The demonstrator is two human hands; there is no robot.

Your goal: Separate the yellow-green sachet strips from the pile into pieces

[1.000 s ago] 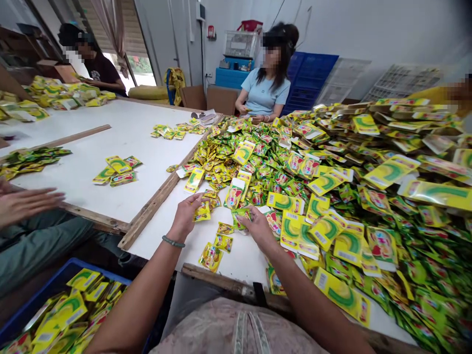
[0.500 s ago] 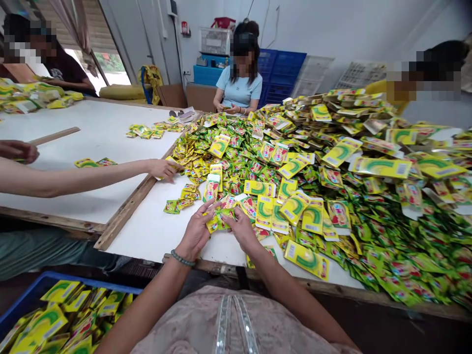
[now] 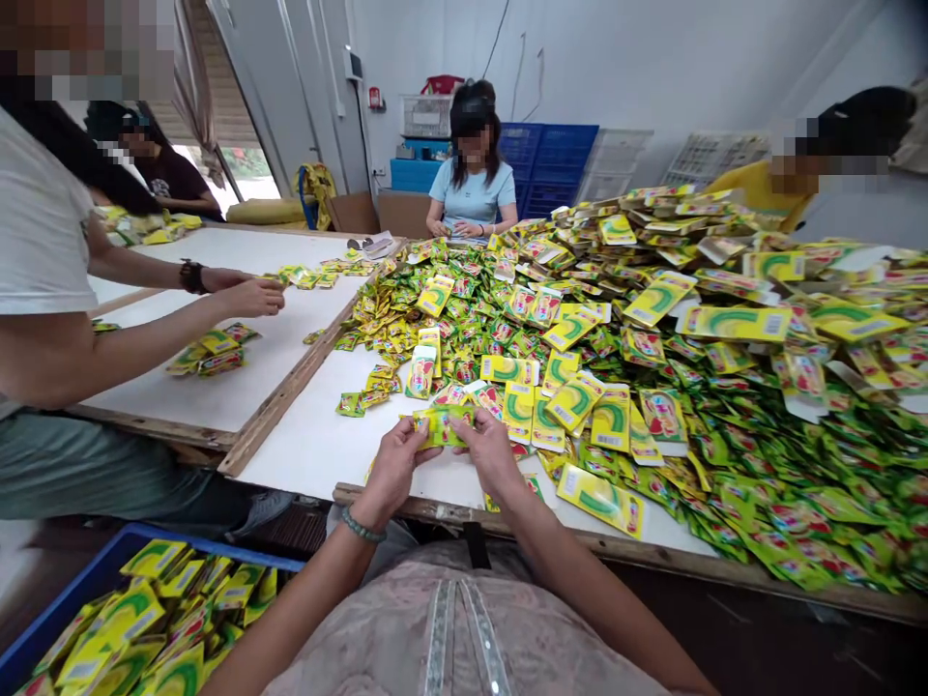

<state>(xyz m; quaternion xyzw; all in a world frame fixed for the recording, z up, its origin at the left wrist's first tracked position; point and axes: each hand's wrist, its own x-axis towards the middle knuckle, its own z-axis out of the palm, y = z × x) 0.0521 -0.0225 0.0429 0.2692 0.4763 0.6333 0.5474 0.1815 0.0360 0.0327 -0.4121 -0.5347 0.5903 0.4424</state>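
Observation:
My left hand and my right hand are both closed on a small stack of yellow-green sachets, held between them just above the near edge of the white table. Right behind the hands begins a huge heap of yellow-green sachets and larger yellow packets that covers the table to the right. A few loose sachets lie on the bare white surface to the left of my hands.
A blue crate full of yellow packets stands at the lower left. A person in a white shirt sits at my left, hands over a second white table. Other people sit at the far side and far right.
My hands have drawn together from the table and lifted the stack of sachets. The person at my left has pulled an arm back from the heap to the other table.

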